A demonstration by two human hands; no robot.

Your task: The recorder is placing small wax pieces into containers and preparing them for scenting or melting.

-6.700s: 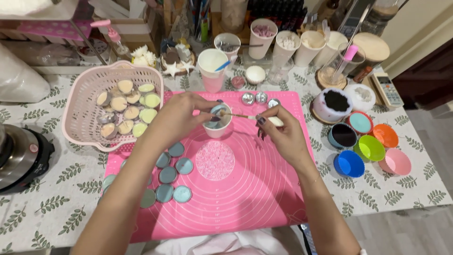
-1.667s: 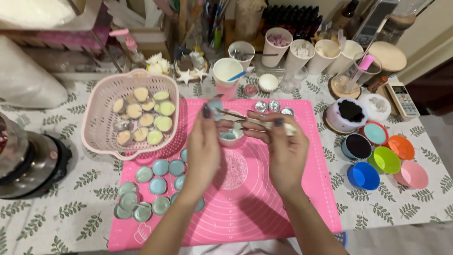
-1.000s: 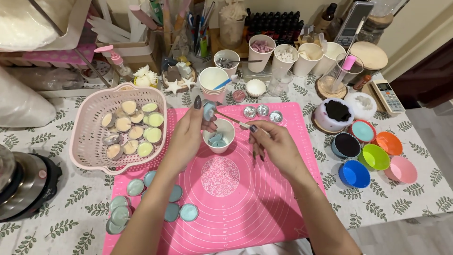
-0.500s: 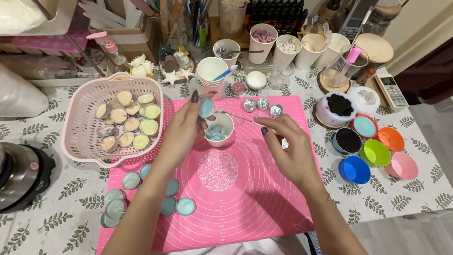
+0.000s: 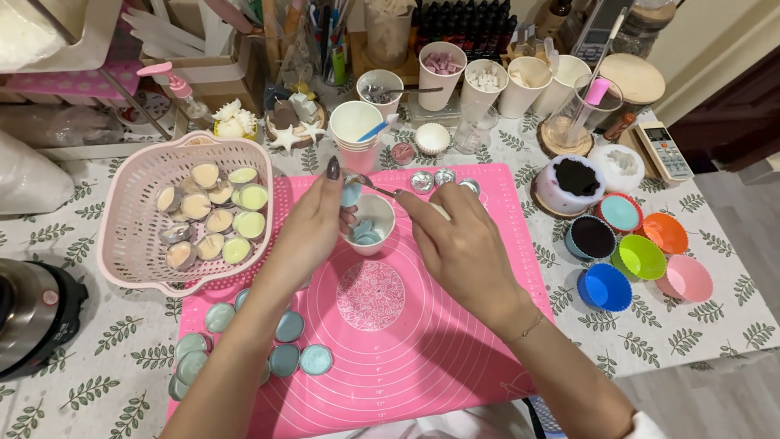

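Observation:
My left hand [image 5: 313, 223] holds a small metal tin with a pale blue disc of wax [image 5: 351, 193] just above a white cup [image 5: 368, 223] that has blue pieces in it. In my right hand [image 5: 459, 240] is a thin stick-like tool [image 5: 383, 191], its tip touching the blue disc. The cup stands on a pink silicone mat [image 5: 414, 325]. A group of blue-filled round tins [image 5: 284, 358] lies on the mat's left side, under my left forearm.
A pink basket [image 5: 134, 244] of cream and green discs sits at left. Coloured silicone cups [image 5: 638, 256] are at right, paper cups [image 5: 439, 73] and bottles at the back, a metal pot [image 5: 28, 313] at far left, three foil tins [image 5: 443, 177] behind the cup.
My right hand has brought the tool's tip back up to the blue disc in my left hand. The view has shifted slightly.

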